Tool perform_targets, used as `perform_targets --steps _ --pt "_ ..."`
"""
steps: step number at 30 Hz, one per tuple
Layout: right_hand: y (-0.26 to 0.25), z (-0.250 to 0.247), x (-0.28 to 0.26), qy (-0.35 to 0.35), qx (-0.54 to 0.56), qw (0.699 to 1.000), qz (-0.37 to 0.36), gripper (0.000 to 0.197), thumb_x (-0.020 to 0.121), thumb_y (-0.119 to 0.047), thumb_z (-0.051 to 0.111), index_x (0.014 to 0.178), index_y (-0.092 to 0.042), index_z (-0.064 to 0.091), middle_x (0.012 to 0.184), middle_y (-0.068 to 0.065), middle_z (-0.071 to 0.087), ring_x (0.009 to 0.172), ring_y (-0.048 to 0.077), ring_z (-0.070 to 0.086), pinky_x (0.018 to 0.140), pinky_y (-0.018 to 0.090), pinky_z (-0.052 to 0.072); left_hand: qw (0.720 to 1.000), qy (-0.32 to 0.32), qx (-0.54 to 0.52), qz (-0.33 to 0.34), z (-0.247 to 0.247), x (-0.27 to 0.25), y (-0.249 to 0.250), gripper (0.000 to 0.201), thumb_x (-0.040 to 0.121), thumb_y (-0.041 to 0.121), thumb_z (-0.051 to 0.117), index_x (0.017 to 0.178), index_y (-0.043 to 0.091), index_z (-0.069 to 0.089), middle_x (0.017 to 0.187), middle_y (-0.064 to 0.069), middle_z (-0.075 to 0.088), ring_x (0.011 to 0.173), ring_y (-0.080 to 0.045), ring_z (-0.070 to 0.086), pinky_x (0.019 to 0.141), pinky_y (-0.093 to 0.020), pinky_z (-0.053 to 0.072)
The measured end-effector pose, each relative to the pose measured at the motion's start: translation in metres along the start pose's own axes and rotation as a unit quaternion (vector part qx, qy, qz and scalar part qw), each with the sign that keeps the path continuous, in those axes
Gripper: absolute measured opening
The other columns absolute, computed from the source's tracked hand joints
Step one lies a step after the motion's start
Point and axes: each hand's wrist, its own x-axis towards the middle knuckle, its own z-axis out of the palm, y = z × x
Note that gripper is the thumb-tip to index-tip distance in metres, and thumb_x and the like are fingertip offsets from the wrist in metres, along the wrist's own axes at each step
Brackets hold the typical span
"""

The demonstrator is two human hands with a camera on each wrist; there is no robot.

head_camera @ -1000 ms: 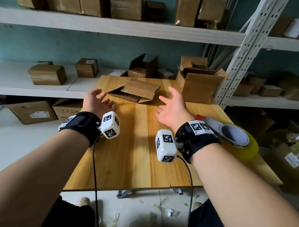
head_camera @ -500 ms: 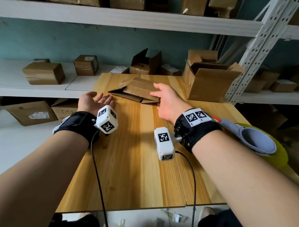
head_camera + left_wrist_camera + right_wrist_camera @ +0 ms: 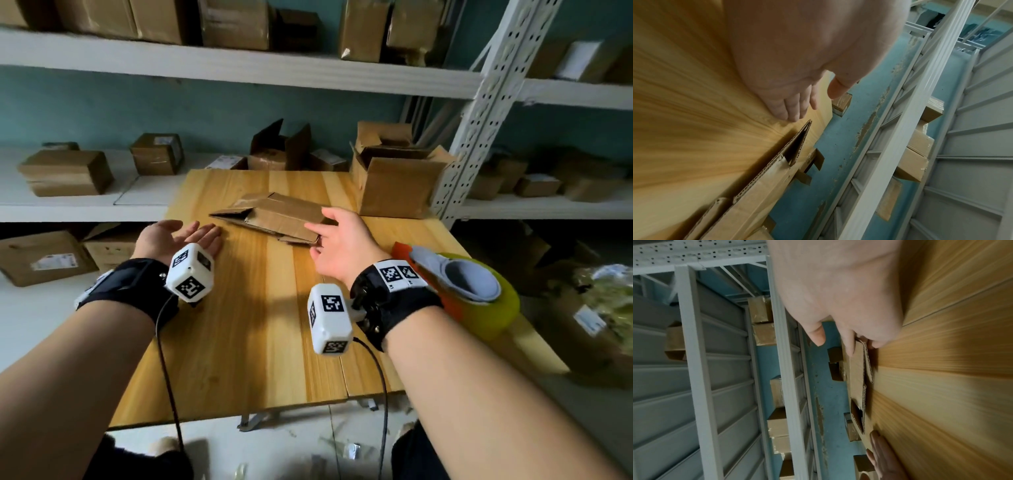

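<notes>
A pale wooden counter (image 3: 257, 342) fills the middle. Behind the counter, white metal shelving (image 3: 239, 68) runs along a teal wall (image 3: 205, 113) with patches of flaked paint, and its boards carry brown cardboard boxes (image 3: 65, 171). Right of the counter rises a perforated white upright (image 3: 479, 120). Below the counter's near edge lies a light floor (image 3: 274, 442) strewn with scraps (image 3: 351, 450). The light is soft and even.

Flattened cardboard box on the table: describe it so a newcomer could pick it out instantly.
On the wooden table before the shelves, look past the middle. The flattened cardboard box lies there, the right hand at its near right corner. Unlike the upright open box at the table's far right corner, it is collapsed flat.
</notes>
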Motion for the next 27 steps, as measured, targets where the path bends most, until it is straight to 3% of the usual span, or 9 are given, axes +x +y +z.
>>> perform_targets --steps 3,6,10,14,16,18,20,22,27 --pt "-0.002 -0.004 -0.030 0.018 0.015 0.999 0.037 0.062 0.102 -0.038 0.052 0.158 -0.011 0.045 0.168 0.008 0.035 0.160 0.028 0.018 0.127 0.037 0.022 0.999 0.008 0.031 -0.016 0.003 -0.031 -0.007 0.043 0.112 0.022 0.032 0.148 0.006 0.049 0.157 -0.020 0.049 0.146 -0.032 0.046 0.105 -0.047 0.038" --pt "-0.005 -0.010 -0.062 0.020 0.008 0.997 0.075 0.070 0.099 -0.044 0.053 0.156 -0.004 0.045 0.169 0.011 0.033 0.158 0.030 0.022 0.125 0.038 0.025 0.998 0.023 0.051 -0.033 0.002 -0.056 -0.015 0.041 0.112 0.023 0.032 0.146 0.008 0.050 0.153 -0.019 0.053 0.143 -0.031 0.050 0.099 -0.047 0.039" --pt "-0.005 -0.024 -0.099 0.017 0.000 0.996 0.087 0.063 0.099 -0.044 0.051 0.145 0.000 0.056 0.162 0.012 0.044 0.150 0.031 0.035 0.114 0.038 0.036 0.996 0.043 0.044 -0.067 -0.002 -0.083 -0.031 0.044 0.110 0.028 0.036 0.149 0.008 0.046 0.152 -0.018 0.054 0.141 -0.034 0.051 0.100 -0.051 0.037" --pt "-0.006 -0.038 -0.127 0.009 -0.022 0.997 0.078 0.047 0.106 -0.035 0.046 0.131 -0.001 0.066 0.149 0.010 0.055 0.139 0.029 0.044 0.118 0.037 0.033 0.994 0.044 0.048 -0.092 -0.006 -0.103 -0.044 0.044 0.108 0.033 0.041 0.142 0.005 0.044 0.153 -0.019 0.052 0.143 -0.036 0.049 0.109 -0.051 0.034" --pt "-0.006 -0.045 -0.134 0.019 -0.031 0.998 0.059 0.040 0.106 -0.030 0.049 0.131 -0.006 0.069 0.144 0.009 0.060 0.135 0.029 0.049 0.107 0.037 0.040 0.993 0.035 0.058 -0.098 -0.004 -0.108 -0.047 0.049 0.105 0.039 0.045 0.139 0.004 0.044 0.150 -0.021 0.055 0.138 -0.039 0.053 0.106 -0.052 0.036" --pt "-0.006 -0.050 -0.136 0.040 -0.047 0.998 0.034 0.033 0.104 -0.026 0.054 0.131 -0.012 0.070 0.144 0.006 0.061 0.136 0.028 0.049 0.093 0.036 0.044 0.991 0.034 0.086 -0.095 -0.001 -0.111 -0.049 0.053 0.104 0.046 0.049 0.133 0.001 0.049 0.133 -0.023 0.065 0.118 -0.041 0.064 0.094 -0.051 0.050" --pt "-0.005 -0.053 -0.135 0.063 -0.061 0.996 0.012 0.028 0.103 -0.022 0.060 0.128 -0.015 0.071 0.140 0.006 0.064 0.128 0.023 0.055 0.088 0.034 0.044 0.985 0.041 0.147 -0.078 0.004 -0.110 -0.048 0.047 0.105 0.046 0.052 0.117 0.001 0.052 0.095 -0.020 0.074 0.079 -0.032 0.074 0.060 -0.041 0.062" --pt "-0.003 -0.054 -0.134 0.087 -0.064 0.994 -0.009 0.027 0.099 -0.020 0.071 0.126 -0.015 0.069 0.130 0.005 0.070 0.117 0.020 0.063 0.084 0.033 0.046 0.974 0.053 0.212 -0.065 0.013 -0.105 -0.046 0.034 0.106 0.038 0.055 0.113 0.005 0.052 0.058 -0.009 0.066 0.048 -0.018 0.065 0.037 -0.026 0.053" --pt "-0.002 -0.060 -0.118 0.119 -0.097 0.984 -0.086 0.020 0.095 -0.006 0.074 0.112 -0.016 0.079 0.116 0.006 0.078 0.109 0.023 0.072 0.080 0.034 0.057 0.935 0.010 0.341 -0.093 0.032 -0.095 -0.049 0.028 0.105 0.035 0.059 0.094 0.009 0.056 0.057 -0.013 0.066 0.042 -0.025 0.066 0.038 -0.039 0.056"
